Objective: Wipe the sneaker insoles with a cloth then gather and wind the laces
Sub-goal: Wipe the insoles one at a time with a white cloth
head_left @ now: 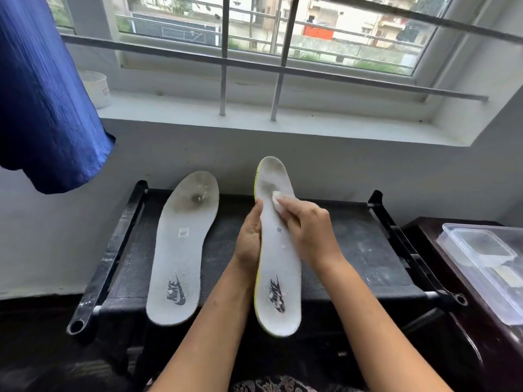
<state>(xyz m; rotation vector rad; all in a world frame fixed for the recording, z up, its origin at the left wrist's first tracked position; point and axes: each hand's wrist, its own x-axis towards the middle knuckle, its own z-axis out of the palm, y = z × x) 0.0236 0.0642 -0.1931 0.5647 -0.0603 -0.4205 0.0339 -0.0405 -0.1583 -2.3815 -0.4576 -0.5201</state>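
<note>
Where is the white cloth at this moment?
In the head view, right of centre, the white cloth is held by the right hand and pressed on the forefoot part of the insole that the left hand grips.

Blue hanging fabric [48, 94], white tub [97, 89], clear box [486, 267]
</note>
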